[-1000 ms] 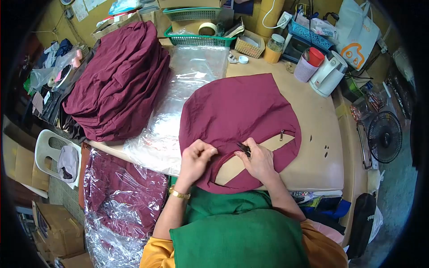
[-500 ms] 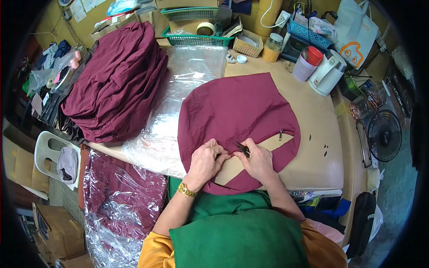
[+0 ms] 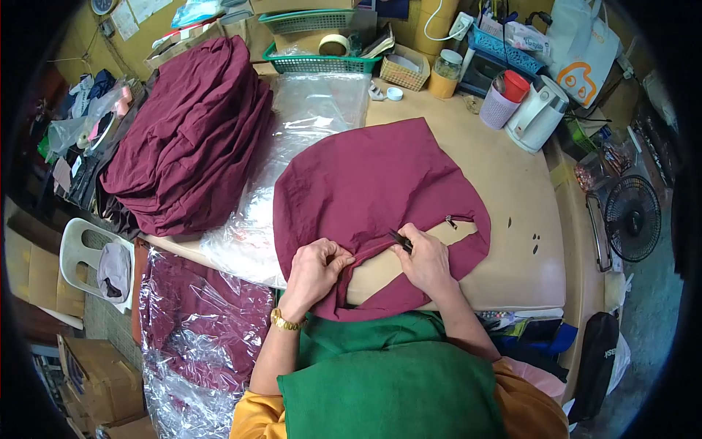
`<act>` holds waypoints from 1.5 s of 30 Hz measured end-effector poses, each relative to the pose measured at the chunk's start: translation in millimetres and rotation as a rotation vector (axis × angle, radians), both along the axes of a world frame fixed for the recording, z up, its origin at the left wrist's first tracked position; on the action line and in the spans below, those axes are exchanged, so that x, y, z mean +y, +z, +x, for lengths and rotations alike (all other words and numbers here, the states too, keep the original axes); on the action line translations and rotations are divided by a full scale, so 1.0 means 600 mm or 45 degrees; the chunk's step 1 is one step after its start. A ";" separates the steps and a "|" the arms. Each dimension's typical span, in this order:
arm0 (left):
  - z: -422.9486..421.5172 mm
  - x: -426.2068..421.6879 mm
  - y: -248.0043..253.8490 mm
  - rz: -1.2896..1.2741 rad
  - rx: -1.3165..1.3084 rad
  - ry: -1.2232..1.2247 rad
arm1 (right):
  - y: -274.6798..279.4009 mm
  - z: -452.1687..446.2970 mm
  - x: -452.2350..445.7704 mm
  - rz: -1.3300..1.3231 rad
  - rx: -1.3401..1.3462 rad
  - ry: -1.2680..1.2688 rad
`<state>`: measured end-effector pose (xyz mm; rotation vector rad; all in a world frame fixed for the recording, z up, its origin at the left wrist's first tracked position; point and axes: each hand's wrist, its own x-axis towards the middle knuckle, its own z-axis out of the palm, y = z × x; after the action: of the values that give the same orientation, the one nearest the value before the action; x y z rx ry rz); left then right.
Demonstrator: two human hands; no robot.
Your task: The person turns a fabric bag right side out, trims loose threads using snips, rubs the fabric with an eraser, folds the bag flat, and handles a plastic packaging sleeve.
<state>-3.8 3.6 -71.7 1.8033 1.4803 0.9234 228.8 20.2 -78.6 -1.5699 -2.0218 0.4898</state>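
Note:
A maroon fabric bag (image 3: 365, 179) lies flat on the tan table (image 3: 519, 241), its strap loop toward my body and a zipper pull (image 3: 451, 221) near its right side. My left hand (image 3: 314, 269) pinches the edge of the opening at the lower left. In my right hand (image 3: 424, 256) is a small dark tool (image 3: 399, 238), likely thread snips, held against the bag's edge. The tool's lower part is hidden by my fingers.
A tall pile of maroon fabric (image 3: 190, 139) stands at the left beside clear plastic sheets (image 3: 314, 110). Plastic-wrapped maroon items (image 3: 205, 322) lie lower left. Green baskets (image 3: 322, 64), a jar (image 3: 444, 73), a cup (image 3: 499, 108) and a white kettle (image 3: 538, 115) line the back.
My left hand has moved left along the opening's edge, away from my right hand, pulling the fabric with it. The bag has shifted slightly left and its zipper pull has turned.

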 end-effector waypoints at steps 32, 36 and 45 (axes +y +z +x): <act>0.020 -0.050 0.001 0.012 -0.143 0.085 | 0.024 -0.057 -0.067 0.021 0.021 0.222; 0.025 -0.057 -0.002 0.133 -0.066 0.072 | 0.020 -0.057 -0.072 0.123 0.005 0.217; 0.030 -0.064 -0.001 0.181 -0.031 0.040 | -0.002 -0.049 -0.073 0.402 -0.056 0.281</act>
<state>14.2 -35.0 -72.6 1.8667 1.4639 1.0865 199.5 -23.9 -79.8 -1.1871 -2.1926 0.2024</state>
